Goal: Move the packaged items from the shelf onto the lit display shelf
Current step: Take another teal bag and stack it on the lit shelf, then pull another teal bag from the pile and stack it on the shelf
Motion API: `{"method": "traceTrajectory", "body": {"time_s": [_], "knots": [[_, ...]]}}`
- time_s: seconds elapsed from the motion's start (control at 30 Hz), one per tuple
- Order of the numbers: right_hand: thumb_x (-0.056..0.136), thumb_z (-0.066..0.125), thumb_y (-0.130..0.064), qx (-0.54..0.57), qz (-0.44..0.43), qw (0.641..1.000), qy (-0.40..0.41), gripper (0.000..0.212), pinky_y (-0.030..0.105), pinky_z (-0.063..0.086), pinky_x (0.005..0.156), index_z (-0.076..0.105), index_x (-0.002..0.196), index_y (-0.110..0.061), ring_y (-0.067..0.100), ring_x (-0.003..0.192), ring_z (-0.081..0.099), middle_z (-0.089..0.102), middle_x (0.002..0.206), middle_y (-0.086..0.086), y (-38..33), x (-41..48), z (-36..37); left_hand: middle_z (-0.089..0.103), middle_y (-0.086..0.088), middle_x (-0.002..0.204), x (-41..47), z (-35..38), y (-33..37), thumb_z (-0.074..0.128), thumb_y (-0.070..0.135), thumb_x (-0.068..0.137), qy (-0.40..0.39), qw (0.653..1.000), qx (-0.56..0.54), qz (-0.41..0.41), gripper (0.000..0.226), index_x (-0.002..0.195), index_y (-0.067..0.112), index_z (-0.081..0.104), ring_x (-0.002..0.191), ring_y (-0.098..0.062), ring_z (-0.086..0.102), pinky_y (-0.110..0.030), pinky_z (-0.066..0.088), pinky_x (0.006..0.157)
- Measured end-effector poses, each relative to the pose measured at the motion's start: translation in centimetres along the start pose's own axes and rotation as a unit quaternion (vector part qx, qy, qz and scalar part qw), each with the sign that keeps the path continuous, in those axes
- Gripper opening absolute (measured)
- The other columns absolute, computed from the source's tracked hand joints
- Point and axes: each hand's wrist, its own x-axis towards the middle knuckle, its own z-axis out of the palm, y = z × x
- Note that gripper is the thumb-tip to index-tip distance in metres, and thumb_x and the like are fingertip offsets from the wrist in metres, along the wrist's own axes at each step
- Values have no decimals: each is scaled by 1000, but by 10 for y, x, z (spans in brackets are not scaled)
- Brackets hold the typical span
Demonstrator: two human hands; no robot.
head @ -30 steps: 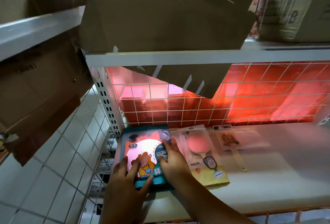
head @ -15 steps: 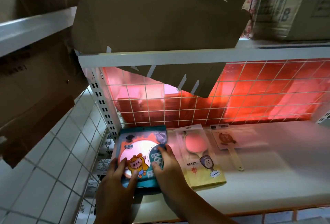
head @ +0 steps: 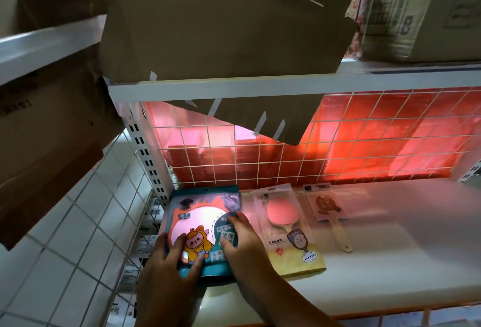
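A teal mirror package (head: 200, 212) with a cartoon figure lies flat at the left end of the white lit display shelf (head: 390, 261). My left hand (head: 171, 266) rests on its lower left part, fingers spread over the front. My right hand (head: 242, 246) presses on its right side. Right of it lies a yellow hand-mirror package (head: 289, 235), and further right a clear pack with a brown bear paddle (head: 325, 206).
A white wire grid (head: 338, 144) with a red glowing panel backs the shelf. Cardboard boxes (head: 234, 27) sit on the shelf above, one flap hanging down. A white tiled wall (head: 65, 235) stands at the left. The right stretch of the shelf surface is bare.
Both hands have stayed on the teal package and nudged it slightly left and back against the shelf's left end. The view has shifted a little.
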Motion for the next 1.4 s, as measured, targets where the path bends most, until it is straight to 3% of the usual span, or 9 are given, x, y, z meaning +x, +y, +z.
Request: {"method": "traceTrajectory", "body": {"time_s": [0.13, 0.27, 0.4, 0.5, 0.67, 0.87, 1.03, 1.23, 1.4], "knots": [[96, 56, -30, -48, -42, 998, -10, 49, 25, 49, 104, 46, 145, -31, 6, 124, 52, 40, 145, -21, -2, -2, -2, 59, -16, 134, 1, 2, -2, 48, 72, 82, 1, 1000, 24, 19, 77, 131, 16, 68, 101, -31, 68, -40, 60, 75], [99, 54, -32, -73, -76, 994, -33, 52, 24, 47, 107, 41, 149, -28, 5, 127, 49, 29, 152, -22, -2, -4, -10, 61, -19, 131, 1, 2, -3, 38, 74, 84, 8, 999, 29, 26, 81, 128, 14, 69, 94, -28, 71, -37, 60, 69], [100, 56, -32, -104, -108, 987, -61, 54, 17, 44, 107, 36, 150, -32, 1, 131, 44, 26, 156, -19, 0, -4, -20, 26, -9, 165, 1, -3, 2, 39, 78, 87, -33, 999, 10, -22, 83, 154, 31, 39, 135, -25, 48, -37, 49, 103], [99, 58, -31, -125, -108, 984, -74, 53, 8, 38, 103, 39, 148, -32, -2, 125, 45, 38, 150, -14, 0, 0, -28, 16, -5, 168, 1, -5, 4, 48, 70, 91, -25, 999, 5, -46, 77, 158, 34, 30, 145, -25, 35, -38, 42, 112], [99, 57, -30, -183, -142, 968, -98, 54, 12, 32, 111, 39, 149, -24, 9, 142, 39, 30, 159, -8, 1, -3, -33, 48, -7, 148, -3, -1, 0, 36, 80, 84, 20, 997, 76, 8, 79, 142, 31, 56, 123, -25, 54, -42, 54, 94], [97, 54, -41, -358, -199, 909, -82, 56, 36, 24, 121, 34, 149, -35, 19, 148, 28, 25, 163, -2, -18, -19, -32, 64, -2, 134, -5, 4, -2, 51, 74, 77, 3, 984, 112, 142, 64, 129, 37, 61, 126, -27, 49, -47, 30, 105], [94, 51, -43, -405, -153, 896, -94, 58, 40, 33, 117, 36, 149, -34, 19, 141, 36, 33, 159, -4, -26, -34, -28, 70, 5, 125, 1, 3, -7, 59, 67, 78, -30, 982, 57, 179, 51, 115, 35, 73, 110, -19, 65, -44, 55, 85], [89, 52, -36, -419, -115, 897, -86, 58, 41, 40, 110, 40, 146, -29, 22, 136, 42, 40, 155, -2, -44, -48, -23, 70, 5, 101, 2, -8, -1, 58, 60, 73, -30, 983, 21, 180, 39, 97, 34, 75, 85, -20, 67, -34, 52, 64], [91, 56, -28, -449, -86, 884, -99, 47, 46, 46, 95, 48, 136, -21, 30, 121, 49, 49, 142, 5, -70, -59, -25, 74, 3, 105, 4, -3, -5, 48, 63, 75, -36, 984, 39, 171, 46, 97, 34, 77, 85, -20, 69, -37, 56, 66]]}}
